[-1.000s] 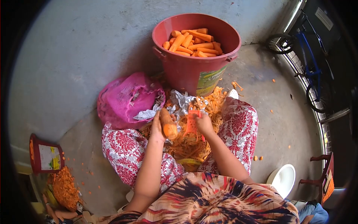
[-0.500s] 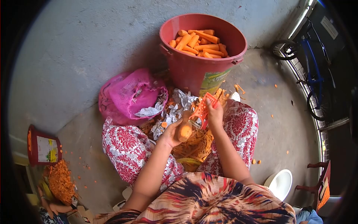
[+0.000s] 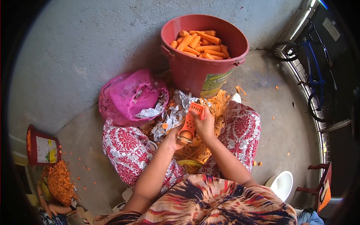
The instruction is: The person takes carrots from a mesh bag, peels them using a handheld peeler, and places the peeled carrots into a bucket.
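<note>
Between my knees, my left hand (image 3: 174,139) is wrapped round a carrot (image 3: 185,136), whose thick end points toward me. An orange peeler (image 3: 191,119) with a perforated body is gripped in my right hand (image 3: 204,124). Its metal blade lies across the near end of the carrot, and its body covers much of the carrot's length. Below both hands lies a heap of carrot peelings (image 3: 195,153), mixed with crumpled paper (image 3: 173,120). Just beyond stands a large red bucket (image 3: 187,73) holding many peeled carrots (image 3: 200,44).
A pink mesh sack (image 3: 129,95) lies at the left by the wall. Farther left are a smaller red bucket (image 3: 33,148), a pile of orange shreds (image 3: 60,183) and another person's arm (image 3: 47,202). A white basin (image 3: 282,185) sits lower right; a bicycle (image 3: 313,63) stands upper right.
My right hand has brought the peeler down and left onto the carrot, its blade now at the near end. Before, the peeler was raised beside the carrot.
</note>
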`<control>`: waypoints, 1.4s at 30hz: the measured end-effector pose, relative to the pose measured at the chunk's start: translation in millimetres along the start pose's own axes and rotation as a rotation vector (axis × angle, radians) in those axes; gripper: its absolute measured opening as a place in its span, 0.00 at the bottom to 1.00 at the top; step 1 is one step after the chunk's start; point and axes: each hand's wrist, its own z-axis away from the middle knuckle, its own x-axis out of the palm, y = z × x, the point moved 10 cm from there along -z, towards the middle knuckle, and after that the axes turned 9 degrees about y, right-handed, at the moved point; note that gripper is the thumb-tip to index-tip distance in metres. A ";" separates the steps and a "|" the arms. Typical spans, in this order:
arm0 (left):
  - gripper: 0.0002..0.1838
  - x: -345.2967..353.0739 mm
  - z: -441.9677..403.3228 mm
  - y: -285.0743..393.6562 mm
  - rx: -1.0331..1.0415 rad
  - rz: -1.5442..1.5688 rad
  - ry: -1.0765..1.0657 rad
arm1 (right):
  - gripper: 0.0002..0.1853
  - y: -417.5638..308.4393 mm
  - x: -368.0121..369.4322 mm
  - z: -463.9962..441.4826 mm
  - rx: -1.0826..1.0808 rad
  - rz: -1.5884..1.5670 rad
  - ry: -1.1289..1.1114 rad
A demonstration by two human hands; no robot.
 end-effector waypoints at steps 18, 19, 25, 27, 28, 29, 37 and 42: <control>0.22 0.7 2.5 6.2 -0.008 -0.113 -0.174 | 0.11 19.7 -13.5 -29.6 0.198 -0.299 0.021; 0.21 3.3 5.8 8.3 0.011 -0.110 -0.137 | 0.10 16.6 -3.9 -19.5 0.193 -0.283 -0.011; 0.16 0.2 -3.6 7.6 0.061 0.019 -0.020 | 0.09 1.3 18.4 2.0 0.017 -0.157 -0.127; 0.16 -0.6 0.7 5.0 0.032 -0.002 -0.023 | 0.10 -3.8 18.1 4.7 0.072 -0.094 -0.161; 0.15 -0.1 3.1 3.7 0.017 -0.012 -0.023 | 0.10 -5.3 18.0 4.9 0.053 -0.072 -0.165; 0.16 1.5 2.6 3.1 0.020 -0.026 -0.044 | 0.10 -6.3 17.6 5.0 0.033 -0.049 -0.169; 0.21 13.8 20.7 -16.5 -0.043 -0.260 -0.208 | 0.08 47.6 -69.7 -88.6 -0.141 0.412 0.395; 0.23 5.6 9.8 -5.3 -0.035 -0.155 -0.180 | 0.07 28.1 -52.2 -65.5 0.020 -0.153 0.277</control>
